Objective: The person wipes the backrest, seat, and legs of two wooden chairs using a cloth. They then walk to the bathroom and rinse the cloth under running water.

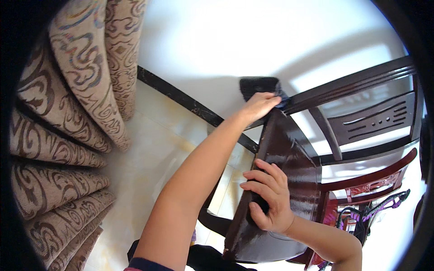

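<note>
My left hand (262, 103) reaches forward and is closed on a dark cloth (259, 87). The cloth lies against the far end of a dark wooden chair's back frame (349, 81), by the white wall. My right hand (271, 196) rests with spread, bent fingers near the edge of the chair's glossy dark seat (288, 162); no object shows in it.
Brown patterned curtains (81, 74) hang at the left. A black baseboard (183, 101) runs along the white wall (210, 40) above the tiled floor (152, 149). At the right stand a reddish wooden chair (373, 176) and a black and purple object (383, 206).
</note>
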Demonstrator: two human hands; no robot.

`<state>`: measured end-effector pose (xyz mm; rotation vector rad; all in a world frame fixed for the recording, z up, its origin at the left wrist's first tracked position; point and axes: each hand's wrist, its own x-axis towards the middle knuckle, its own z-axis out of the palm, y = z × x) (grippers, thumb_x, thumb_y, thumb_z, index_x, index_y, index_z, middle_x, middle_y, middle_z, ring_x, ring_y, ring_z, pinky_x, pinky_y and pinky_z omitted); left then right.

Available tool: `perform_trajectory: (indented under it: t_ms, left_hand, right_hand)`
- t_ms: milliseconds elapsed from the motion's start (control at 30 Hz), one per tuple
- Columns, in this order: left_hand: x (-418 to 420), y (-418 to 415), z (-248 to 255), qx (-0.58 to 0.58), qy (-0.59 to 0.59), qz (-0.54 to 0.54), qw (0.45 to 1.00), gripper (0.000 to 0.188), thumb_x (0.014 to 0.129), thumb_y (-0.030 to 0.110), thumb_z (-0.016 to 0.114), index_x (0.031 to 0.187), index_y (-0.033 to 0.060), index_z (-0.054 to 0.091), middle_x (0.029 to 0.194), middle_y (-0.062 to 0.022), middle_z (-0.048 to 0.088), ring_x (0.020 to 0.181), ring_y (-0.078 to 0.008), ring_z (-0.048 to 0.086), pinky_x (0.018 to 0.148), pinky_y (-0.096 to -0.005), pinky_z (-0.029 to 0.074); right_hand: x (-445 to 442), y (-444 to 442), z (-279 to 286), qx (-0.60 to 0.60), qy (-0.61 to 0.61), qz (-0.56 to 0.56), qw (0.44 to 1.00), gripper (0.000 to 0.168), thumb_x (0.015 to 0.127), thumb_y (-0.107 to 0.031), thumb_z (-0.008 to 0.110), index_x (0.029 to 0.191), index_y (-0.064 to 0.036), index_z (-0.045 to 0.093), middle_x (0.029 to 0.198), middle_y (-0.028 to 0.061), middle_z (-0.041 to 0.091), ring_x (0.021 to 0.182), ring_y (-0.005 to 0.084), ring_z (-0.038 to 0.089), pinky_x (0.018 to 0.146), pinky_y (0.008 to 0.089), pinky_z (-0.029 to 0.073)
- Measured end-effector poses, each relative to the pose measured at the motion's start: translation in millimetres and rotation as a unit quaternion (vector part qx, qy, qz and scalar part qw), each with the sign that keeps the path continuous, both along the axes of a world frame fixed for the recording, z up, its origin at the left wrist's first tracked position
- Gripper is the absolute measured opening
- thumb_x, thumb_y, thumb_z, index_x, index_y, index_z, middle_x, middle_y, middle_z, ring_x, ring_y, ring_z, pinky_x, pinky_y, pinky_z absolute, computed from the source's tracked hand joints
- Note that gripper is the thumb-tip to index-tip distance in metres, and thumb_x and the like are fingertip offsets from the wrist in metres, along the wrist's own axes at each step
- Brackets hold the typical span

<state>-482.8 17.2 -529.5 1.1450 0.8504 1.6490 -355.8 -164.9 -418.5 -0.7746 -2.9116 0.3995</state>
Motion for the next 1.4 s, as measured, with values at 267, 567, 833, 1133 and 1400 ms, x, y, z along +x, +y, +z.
perform_trajectory:
  t_ms: [267, 567, 833, 1133, 1400]
  left_hand:
    - [2.9, -2.9, -116.0, -0.184, 0.162, 0.062, 0.967, 0.025, 0.084, 0.023, 0.053, 0.086, -0.0005, 0.061, 0.074, -0.0136, 0.058, 0.071, -0.0239, 0.052, 0.064, -0.0359, 0.042]
    - [-10.7, -10.6, 48.7, -0.120, 0.010, -0.104, 0.987, 0.027, 0.088, 0.028, 0.051, 0.091, 0.0025, 0.060, 0.084, -0.0011, 0.059, 0.077, -0.0100, 0.050, 0.072, -0.0264, 0.040]
    - [0.3, -20.9, 125.1, -0.060, 0.147, 0.041, 0.986, 0.020, 0.089, 0.017, 0.052, 0.082, -0.0007, 0.055, 0.071, 0.0012, 0.048, 0.068, -0.0079, 0.040, 0.063, -0.0253, 0.036]
    - [-0.4, -18.4, 289.8, -0.016, 0.140, 0.004, 0.990, 0.018, 0.092, 0.017, 0.051, 0.083, 0.0013, 0.056, 0.072, 0.0063, 0.047, 0.066, -0.0025, 0.038, 0.058, -0.0194, 0.036]
    - [7.6, -16.0, 419.3, -0.074, 0.068, -0.012, 0.995, 0.011, 0.090, 0.011, 0.052, 0.092, 0.0033, 0.060, 0.080, 0.0034, 0.055, 0.072, -0.0040, 0.048, 0.064, -0.0219, 0.042]
  right_hand:
    - [-2.1, -0.7, 1.8, -0.007, 0.018, 0.005, 1.000, 0.033, 0.069, -0.017, 0.058, 0.101, -0.013, 0.059, 0.114, 0.0045, 0.054, 0.120, 0.0267, 0.040, 0.101, 0.0435, 0.023]
    - [7.3, 4.6, 3.4, -0.039, 0.004, 0.014, 0.999, 0.032, 0.075, -0.019, 0.056, 0.106, -0.011, 0.053, 0.117, 0.0060, 0.048, 0.124, 0.0262, 0.034, 0.102, 0.0461, 0.021]
    - [11.5, 11.9, 1.0, -0.127, 0.020, 0.023, 0.991, 0.032, 0.077, -0.020, 0.058, 0.108, -0.013, 0.053, 0.120, 0.0024, 0.047, 0.127, 0.0242, 0.031, 0.104, 0.0477, 0.016]
    - [18.2, 10.3, 8.3, -0.134, 0.090, -0.005, 0.987, 0.026, 0.077, -0.019, 0.057, 0.100, -0.006, 0.061, 0.117, 0.0046, 0.052, 0.125, 0.0219, 0.035, 0.105, 0.0456, 0.022]
    - [19.0, 9.9, 13.6, -0.133, 0.121, -0.010, 0.984, 0.026, 0.076, -0.020, 0.059, 0.101, -0.013, 0.060, 0.118, 0.0017, 0.052, 0.125, 0.0214, 0.035, 0.103, 0.0465, 0.024]
